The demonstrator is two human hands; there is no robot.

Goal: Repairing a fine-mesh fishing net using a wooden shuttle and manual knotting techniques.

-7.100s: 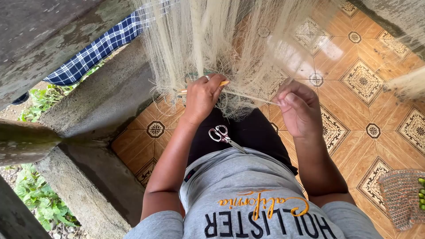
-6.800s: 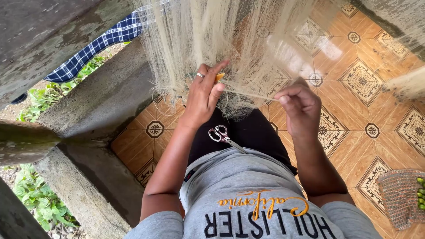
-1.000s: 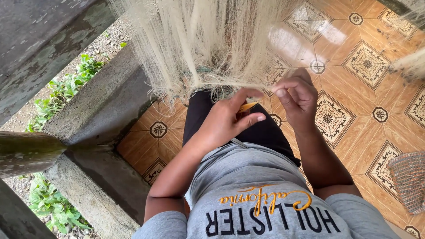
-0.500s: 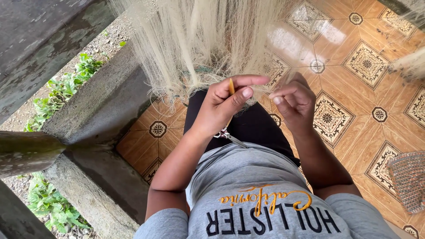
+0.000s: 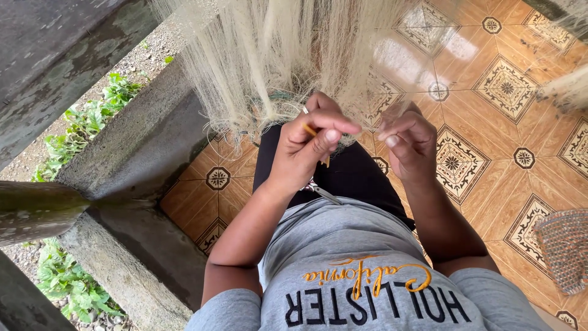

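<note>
Terracotta floor tiles (image 5: 490, 147) with dark patterned medallions are spreading across the right of what we are seeing, and a rough concrete ledge (image 5: 141, 153) is bordering them on the left, with green leafy plants (image 5: 79, 122) growing beyond it on gravel. Hanging down from the top, a pale cream fishing net (image 5: 263, 61) of very fine thread is draping in thick bunches over the lap, its lower edge reaching the two hands. We are looking down on a person wearing a grey shirt (image 5: 361, 257) and sitting with black trousers (image 5: 355, 178) showing beneath the net. At the far right edge a meshed basket (image 5: 566, 248) is resting on the tiles, well apart from the hands. The left hand (image 5: 306, 150) is curling closed, thumb pressing against the forefinger and pinching a slim orange netting needle (image 5: 313, 133), which is poking out between the fingers just below the net's hem. The right hand (image 5: 407, 138) is sitting just beside it, fingers bunched and pinched on strands of the net. Just under the left wrist a bit of metal, probably scissors (image 5: 321, 191), is lying on the lap, mostly hidden.
</note>
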